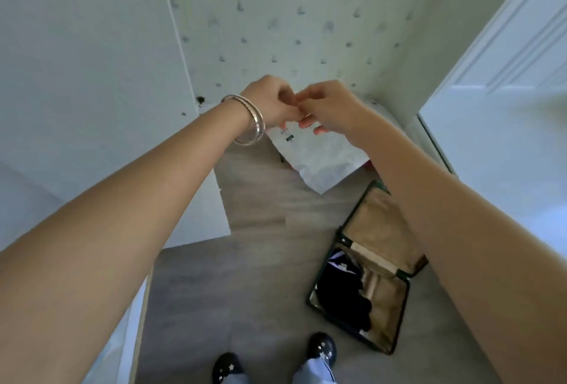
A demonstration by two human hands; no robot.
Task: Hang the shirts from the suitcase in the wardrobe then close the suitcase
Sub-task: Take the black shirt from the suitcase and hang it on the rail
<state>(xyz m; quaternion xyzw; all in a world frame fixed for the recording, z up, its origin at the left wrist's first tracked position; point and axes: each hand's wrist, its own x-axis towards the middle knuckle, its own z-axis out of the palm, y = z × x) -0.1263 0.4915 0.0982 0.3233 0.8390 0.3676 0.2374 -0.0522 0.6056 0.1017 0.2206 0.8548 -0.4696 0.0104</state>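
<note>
1. Head view: both arms reach forward and up. The left hand (270, 101) and the right hand (329, 106) meet in front of the patterned wall (291, 15), their curled fingertips touching.
2. Both grips are curled together at the top edge of a white shirt (322, 159), which hangs down just below them. The fingers seem to pinch the fabric near its collar, but the exact point of hold is hidden behind the knuckles. A small dark label shows on the shirt under the left hand.
3. The left wrist wears silver bangles (250, 121).
4. The suitcase (365, 285) lies open on the floor (239, 291), low and to the right of the hands, well apart from them. Its tan-lined lid is folded back toward the wall. The near half holds dark clothes (345, 288) with a bit of white among them.
5. The right forearm crosses in front of the suitcase's far right edge and hides part of it.
6. A white wardrobe panel (92, 77) fills the left side. A white door (506, 92) stands at the right.
7. At the bottom edge, two dark shoes (322, 348) with star marks and pale blue trouser hems stand on the grey wood-look floor, just beside the suitcase's near corner.
</note>
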